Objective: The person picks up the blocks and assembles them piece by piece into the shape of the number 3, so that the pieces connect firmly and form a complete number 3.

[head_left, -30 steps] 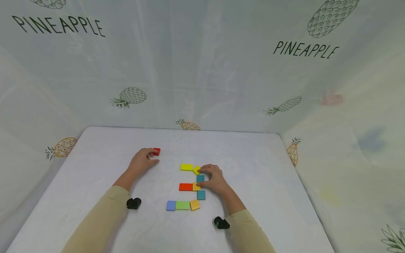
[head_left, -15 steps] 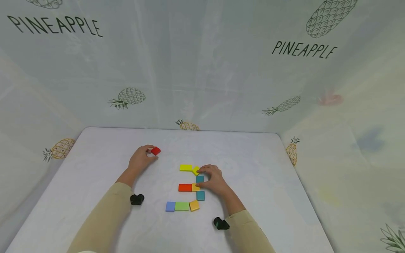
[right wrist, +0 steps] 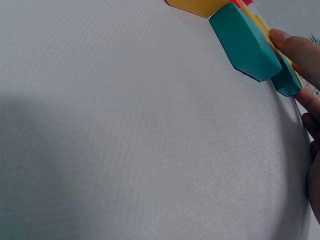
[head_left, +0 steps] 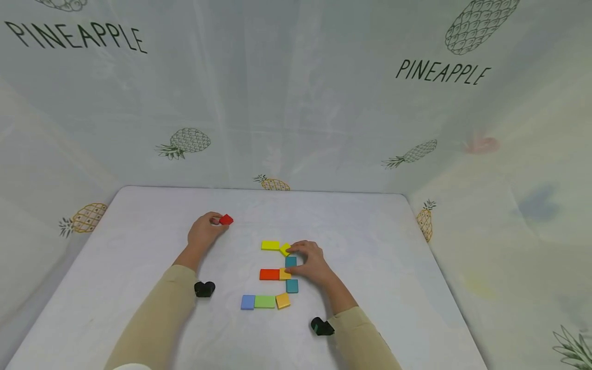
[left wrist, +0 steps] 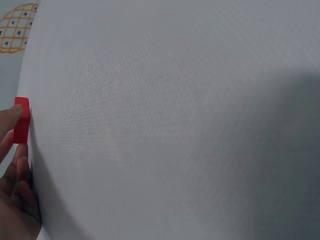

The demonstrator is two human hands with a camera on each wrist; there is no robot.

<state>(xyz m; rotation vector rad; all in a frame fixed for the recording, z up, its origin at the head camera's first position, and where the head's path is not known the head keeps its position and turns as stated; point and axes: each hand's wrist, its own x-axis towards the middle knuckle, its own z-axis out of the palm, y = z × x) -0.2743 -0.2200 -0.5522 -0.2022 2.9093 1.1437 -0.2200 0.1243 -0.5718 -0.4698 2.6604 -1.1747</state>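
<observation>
At the far left of the table, my left hand (head_left: 203, 234) pinches a small red block (head_left: 226, 220) between thumb and fingers. The left wrist view shows the red block (left wrist: 22, 120) on edge at the fingertips. My right hand (head_left: 313, 262) lies over the right side of a block pattern. Its fingertips touch a tilted yellow square block (head_left: 285, 250), and its thumb rests at an orange square block (head_left: 283, 274). Between them sits a teal block (head_left: 291, 261). Another teal block (head_left: 292, 285) is just below the thumb, larger in the right wrist view.
Left of the right hand lie a yellow rectangle (head_left: 270, 245) and a red rectangle (head_left: 269, 274). A bottom row has a blue square (head_left: 247, 302), a green rectangle (head_left: 264, 301) and a tilted orange square (head_left: 282, 301). A pineapple-print curtain (head_left: 287, 103) borders the white table (head_left: 370, 246).
The left hand has turned the red block from square-on to a diamond slant and closed its thumb in on it. The right hand keeps its place over the blocks.
</observation>
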